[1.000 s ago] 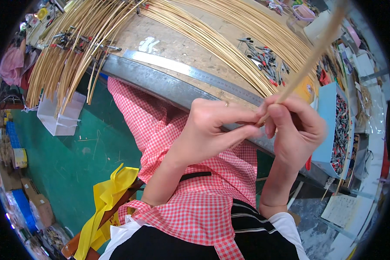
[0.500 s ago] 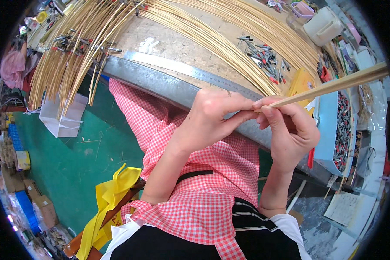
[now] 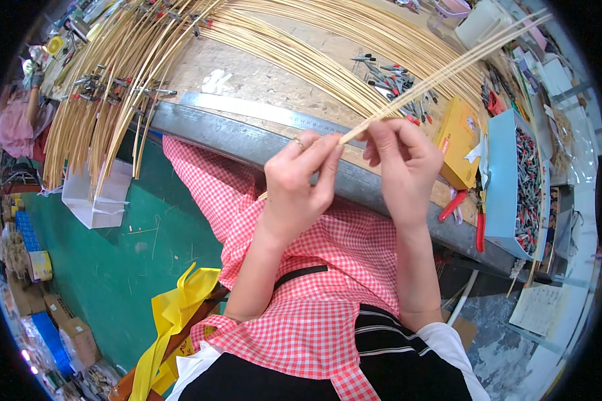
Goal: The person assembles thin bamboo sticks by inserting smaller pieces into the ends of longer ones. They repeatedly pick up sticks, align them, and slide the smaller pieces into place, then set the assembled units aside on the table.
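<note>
A thin bundle of pale bamboo strips [image 3: 448, 73] slants up to the right across the workbench, its strips spreading apart toward the far end. My left hand [image 3: 294, 184] grips the near end between thumb and fingers. Just further along, the thumb and curled fingers of my right hand [image 3: 409, 167] close on the same strips. Both hands are above the bench's dark metal front edge [image 3: 207, 128]. Behind them lies a steel ruler [image 3: 247, 108]. Small grey clips with red parts [image 3: 398, 81] are heaped beyond the strips.
Long bamboo strips [image 3: 294, 53] cover the bench's far side. Clamped bundles [image 3: 90, 140] overhang its left end. At right stand a yellow box [image 3: 458, 144], red-handled pliers [image 3: 480, 230] and a blue box [image 3: 502, 180] of small clips. Yellow cloth [image 3: 170, 314] hangs at lower left.
Both hands have moved left, bringing the strips with them. The strips' far end now points more steeply away and fans out. My left hand has turned more upright.
</note>
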`<state>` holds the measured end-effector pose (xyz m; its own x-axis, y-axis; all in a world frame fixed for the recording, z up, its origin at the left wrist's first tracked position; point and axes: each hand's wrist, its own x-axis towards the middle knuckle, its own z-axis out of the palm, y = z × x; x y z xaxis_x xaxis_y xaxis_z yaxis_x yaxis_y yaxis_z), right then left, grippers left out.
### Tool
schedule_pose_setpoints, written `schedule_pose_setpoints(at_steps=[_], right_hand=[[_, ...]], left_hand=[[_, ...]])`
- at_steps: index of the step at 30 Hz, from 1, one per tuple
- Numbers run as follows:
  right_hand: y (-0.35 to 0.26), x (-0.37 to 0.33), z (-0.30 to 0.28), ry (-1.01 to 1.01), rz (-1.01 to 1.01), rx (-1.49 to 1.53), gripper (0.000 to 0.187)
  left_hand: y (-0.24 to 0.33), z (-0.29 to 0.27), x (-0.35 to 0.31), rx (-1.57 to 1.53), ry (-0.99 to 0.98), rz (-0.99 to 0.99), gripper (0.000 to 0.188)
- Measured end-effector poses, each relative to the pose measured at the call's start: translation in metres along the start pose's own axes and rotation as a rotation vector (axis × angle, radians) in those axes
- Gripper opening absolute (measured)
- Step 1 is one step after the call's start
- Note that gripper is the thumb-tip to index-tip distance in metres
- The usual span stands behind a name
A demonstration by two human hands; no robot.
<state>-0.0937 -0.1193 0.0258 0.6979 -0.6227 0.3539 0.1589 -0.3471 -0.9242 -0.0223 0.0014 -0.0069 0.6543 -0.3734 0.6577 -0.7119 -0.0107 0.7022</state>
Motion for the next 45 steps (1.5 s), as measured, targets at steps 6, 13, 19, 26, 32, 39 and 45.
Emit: schedule_pose_setpoints(at_steps=[6,13,19,26,32,39,45], right_hand=[[0.071,0.066,-0.062,0.015,-0.227,-0.937,0.018],[0.102,0.085,-0.075,-0.140,-0.105,-1.273,0.014],[0.096,0.081,-0.081,-0.141,-0.137,-1.211,0.012],[0.047,0.038,-0.055,-0.057,0.151,-0.206,0.016],[0.049,-0.015,-0.038,-0.473,-0.235,-0.578,0.021],[0.031,-0.016,-0.043,-0.348,0.013,-0.359,0.022],[0.018,-0.021,-0.042,-0.203,0.203,0.223,0.023]], left_hand=[[-0.017,-0.011,0.001,-0.091,-0.045,-0.189,0.012],[-0.033,-0.005,-0.007,-0.333,-0.098,-0.341,0.017],[-0.032,-0.004,-0.010,-0.524,-0.125,-0.491,0.019],[-0.036,-0.003,-0.013,-0.506,-0.152,-0.471,0.021],[-0.033,0.002,-0.013,-0.554,-0.201,-0.453,0.021],[-0.024,0.002,-0.012,-0.557,-0.238,-0.408,0.019],[-0.019,0.004,-0.012,-0.542,-0.263,-0.348,0.017]])
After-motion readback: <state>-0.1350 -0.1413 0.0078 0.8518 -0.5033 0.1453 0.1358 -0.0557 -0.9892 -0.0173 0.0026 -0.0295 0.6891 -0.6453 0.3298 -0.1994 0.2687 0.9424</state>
